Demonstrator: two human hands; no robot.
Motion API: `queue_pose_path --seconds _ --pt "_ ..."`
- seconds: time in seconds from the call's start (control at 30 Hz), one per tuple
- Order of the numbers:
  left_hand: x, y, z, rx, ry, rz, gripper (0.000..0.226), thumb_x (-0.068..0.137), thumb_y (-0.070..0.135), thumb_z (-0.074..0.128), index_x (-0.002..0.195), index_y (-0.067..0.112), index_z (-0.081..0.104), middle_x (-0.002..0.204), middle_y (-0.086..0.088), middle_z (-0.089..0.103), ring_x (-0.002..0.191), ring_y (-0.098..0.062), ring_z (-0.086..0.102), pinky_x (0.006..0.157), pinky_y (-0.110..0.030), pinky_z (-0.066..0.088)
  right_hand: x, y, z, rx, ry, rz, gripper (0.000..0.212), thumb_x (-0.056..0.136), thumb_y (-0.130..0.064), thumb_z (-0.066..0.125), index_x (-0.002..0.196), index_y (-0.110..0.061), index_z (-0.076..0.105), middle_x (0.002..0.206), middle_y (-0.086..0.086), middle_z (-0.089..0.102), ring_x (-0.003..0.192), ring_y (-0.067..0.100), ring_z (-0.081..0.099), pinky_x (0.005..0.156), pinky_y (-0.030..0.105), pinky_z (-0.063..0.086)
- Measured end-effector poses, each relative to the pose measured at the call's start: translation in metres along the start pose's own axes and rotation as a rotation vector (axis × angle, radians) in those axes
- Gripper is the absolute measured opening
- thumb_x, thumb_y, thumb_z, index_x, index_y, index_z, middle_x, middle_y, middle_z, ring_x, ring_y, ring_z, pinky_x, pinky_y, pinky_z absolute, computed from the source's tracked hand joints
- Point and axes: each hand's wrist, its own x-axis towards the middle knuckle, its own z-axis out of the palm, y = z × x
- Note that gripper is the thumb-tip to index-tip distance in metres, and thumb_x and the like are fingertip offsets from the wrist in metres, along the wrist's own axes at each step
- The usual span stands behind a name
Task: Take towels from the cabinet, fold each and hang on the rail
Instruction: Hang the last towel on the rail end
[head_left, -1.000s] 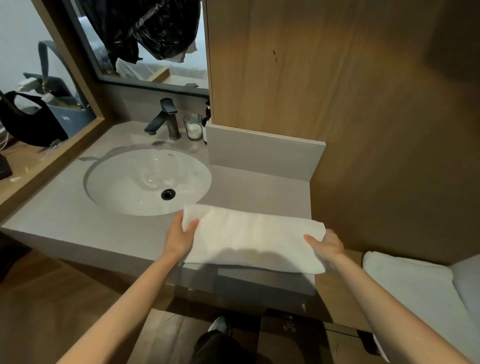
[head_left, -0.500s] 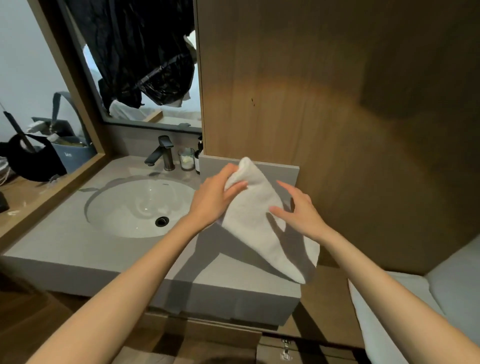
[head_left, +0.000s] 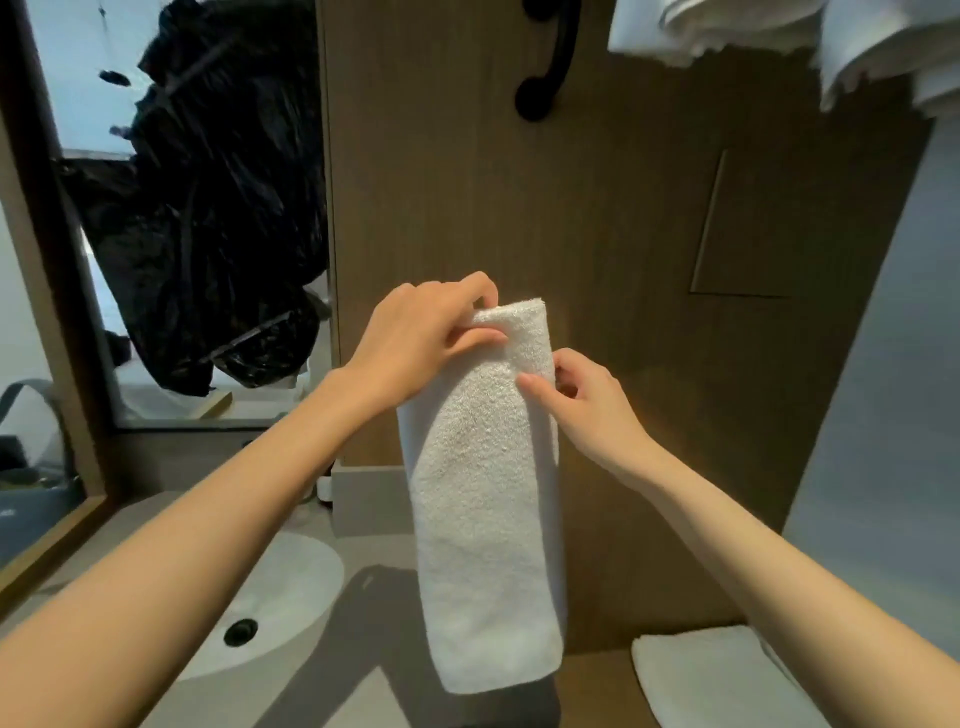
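A folded white towel (head_left: 488, 509) hangs as a long narrow strip in front of the wooden wall, above the counter. My left hand (head_left: 421, 338) pinches its top left corner. My right hand (head_left: 587, 410) grips its right edge just below the top, thumb on the front. At the top of the view a black rail bracket (head_left: 545, 62) sticks out of the wall. White towels (head_left: 769, 36) hang at the top right.
A white sink (head_left: 280, 597) sits in the grey counter (head_left: 374, 691) at lower left. A mirror (head_left: 171, 218) on the left reflects a black bag. Another folded white towel (head_left: 722, 680) lies at lower right. A wooden wall panel (head_left: 649, 234) stands straight ahead.
The towel was lifted off the counter, folded in half, and raised upright in front of the wall. Both hands moved up with it and the view tilted up toward the rail.
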Motion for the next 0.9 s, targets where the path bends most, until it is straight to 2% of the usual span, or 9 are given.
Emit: queue_pose_path --seconds 0.1,0.17,0.33,0.43,0.53,0.63,0.7,0.8,0.9 --pt "0.026 0.000 -0.028 0.013 0.083 0.037 0.043 0.087 0.059 0.044 0.102 0.021 0.057 0.056 0.015 0.041 0.063 -0.014 0.043 0.074 -0.041 0.044 0.012 -0.042 -0.025 -0.078 0.045 -0.037 0.019 0.094 -0.039 0.058 0.086 -0.022 0.057 0.078 -0.008 0.057 0.065 0.002 0.051 0.053 0.013 0.038" --pt "0.041 -0.001 -0.042 -0.028 0.102 -0.004 0.044 0.085 0.064 0.040 0.103 0.028 0.057 0.066 0.016 0.048 0.076 -0.010 0.044 0.088 -0.038 0.032 0.020 -0.065 -0.040 -0.128 0.067 -0.064 0.025 0.093 -0.039 0.058 0.087 -0.015 0.058 0.076 -0.005 0.056 0.064 0.005 0.048 0.056 0.018 0.036" --pt "0.073 0.003 -0.062 -0.029 0.283 -0.147 0.018 0.088 0.041 0.062 0.105 0.035 0.061 0.101 0.016 0.049 0.105 -0.011 0.040 0.085 -0.032 0.018 0.046 -0.104 -0.070 -0.194 0.159 -0.067 0.030 0.091 -0.041 0.059 0.087 -0.011 0.055 0.074 0.002 0.054 0.061 0.014 0.053 0.055 0.030 0.041" --pt "0.076 0.020 -0.062 -0.105 0.364 -0.235 0.025 0.086 0.028 0.066 0.110 0.023 0.057 0.105 0.006 0.044 0.101 -0.013 0.040 0.083 -0.029 0.033 0.064 -0.121 -0.085 -0.171 0.223 -0.053 0.028 0.090 -0.039 0.062 0.082 -0.014 0.053 0.070 0.001 0.055 0.056 0.013 0.059 0.050 0.023 0.044" --pt "0.073 0.044 -0.055 -0.423 0.230 -0.256 0.041 0.088 0.034 0.063 0.124 0.020 0.048 0.118 0.003 0.045 0.110 -0.012 0.049 0.091 -0.030 0.048 0.083 -0.137 -0.095 -0.126 0.273 -0.059 0.025 0.088 -0.033 0.067 0.082 -0.010 0.058 0.065 0.000 0.058 0.047 0.008 0.060 0.046 0.018 0.045" --pt "0.082 0.062 -0.039 -0.481 0.084 -0.315 0.082 0.082 0.050 0.066 0.147 0.032 0.019 0.149 0.004 0.023 0.134 -0.015 0.034 0.105 -0.039 0.038 0.108 -0.147 -0.098 -0.121 0.293 -0.062 0.024 0.085 -0.031 0.068 0.081 -0.009 0.059 0.069 0.002 0.055 0.049 0.008 0.056 0.048 0.018 0.043" --pt "0.100 0.059 -0.028 -0.410 0.115 -0.351 0.098 0.078 0.057 0.068 0.150 0.036 0.005 0.157 0.007 0.010 0.142 -0.019 0.025 0.110 -0.046 0.035 0.124 -0.153 -0.098 -0.087 0.288 -0.065 0.024 0.083 -0.032 0.068 0.079 -0.011 0.057 0.073 0.003 0.053 0.061 0.011 0.055 0.053 0.020 0.042" --pt "0.128 0.044 -0.018 -0.405 0.271 -0.388 0.098 0.079 0.050 0.071 0.149 0.039 0.003 0.158 0.006 0.018 0.141 -0.021 0.031 0.108 -0.047 0.039 0.145 -0.160 -0.099 -0.069 0.272 -0.111 0.026 0.085 -0.034 0.067 0.076 -0.013 0.055 0.073 0.000 0.051 0.063 0.009 0.052 0.057 0.020 0.040" --pt "0.149 0.031 -0.021 -0.388 0.395 -0.369 0.080 0.091 0.018 0.060 0.150 0.037 0.011 0.152 0.004 0.034 0.132 -0.021 0.042 0.102 -0.037 0.043 0.162 -0.163 -0.104 -0.045 0.229 -0.181 0.020 0.092 -0.033 0.059 0.084 -0.015 0.059 0.086 0.001 0.057 0.077 0.006 0.053 0.062 0.016 0.036"
